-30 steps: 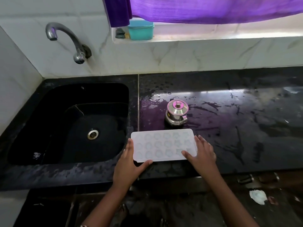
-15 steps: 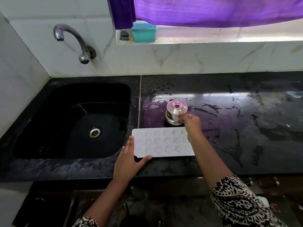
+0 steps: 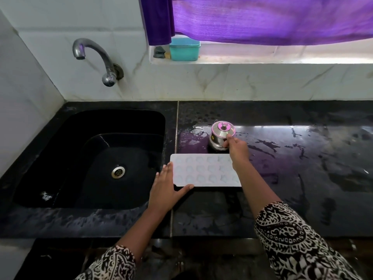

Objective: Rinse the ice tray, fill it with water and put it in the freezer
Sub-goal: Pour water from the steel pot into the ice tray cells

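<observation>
One head view: the white ice tray [image 3: 203, 170] is lying flat on the wet countertop [image 3: 302, 178] beside the sink [image 3: 90, 158]. Filled or not, I cannot tell, and the freezer step is waiting. The left hand [image 3: 165, 186] is bracing its corner, fingers straight. The right hand [image 3: 237, 147] is reaching across, pinching the small steel pot [image 3: 219, 136].

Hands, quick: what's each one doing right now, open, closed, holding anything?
Left hand: open, fingers straight against the left end of the ice tray.
Right hand: closed, fingers curled on the side of the small steel pot.
</observation>
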A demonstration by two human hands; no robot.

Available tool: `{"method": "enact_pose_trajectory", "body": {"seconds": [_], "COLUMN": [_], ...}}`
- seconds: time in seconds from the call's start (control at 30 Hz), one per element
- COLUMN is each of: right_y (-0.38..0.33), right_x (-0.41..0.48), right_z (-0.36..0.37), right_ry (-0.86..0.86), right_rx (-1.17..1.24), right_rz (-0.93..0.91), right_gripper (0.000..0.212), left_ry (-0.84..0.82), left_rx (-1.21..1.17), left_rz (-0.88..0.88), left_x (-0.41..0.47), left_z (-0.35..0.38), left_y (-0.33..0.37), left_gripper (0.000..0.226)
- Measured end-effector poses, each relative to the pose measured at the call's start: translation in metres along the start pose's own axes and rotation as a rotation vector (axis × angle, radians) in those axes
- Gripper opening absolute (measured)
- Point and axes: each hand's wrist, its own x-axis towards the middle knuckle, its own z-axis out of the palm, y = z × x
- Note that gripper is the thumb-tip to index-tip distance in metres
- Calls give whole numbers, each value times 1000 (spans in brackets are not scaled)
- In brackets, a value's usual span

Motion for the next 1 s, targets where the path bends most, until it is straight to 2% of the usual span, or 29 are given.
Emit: {"method": "enact_pose_trajectory", "body": {"seconds": [0.17,0.33,0.6,0.67,0.77,0.9,1.0], "right_y": [1,3,-3,-9,-18,-30,-29], "right_x": [22,41,57,56,53,45,41], "right_z": [-1,2,2,0,-2,-3,0], "right_ry": [1,129,74,39,-3,-63,-115], "right_rx": [113,527,788,845,899,940,893], "right_rz": [44,126,-5,-24,-41,-55,-55], "right_gripper": [40,29,51,55,57,58,50], "left_ry": [-6,74,-4,-30,-71,-86,-94], "left_rx": [5,-102,-70,-65,-55,-186,-157], "left_rz": [32,94,103,104,102,48,45], "left_x": [31,39,44,45,48,48,49], "left_z": [-7,-3,2,3,2,-3,-2], "left_y": [-1,-11,-13,-14,-15,-14,-14], "left_gripper": [128,99,108,119,133,128,130]}}
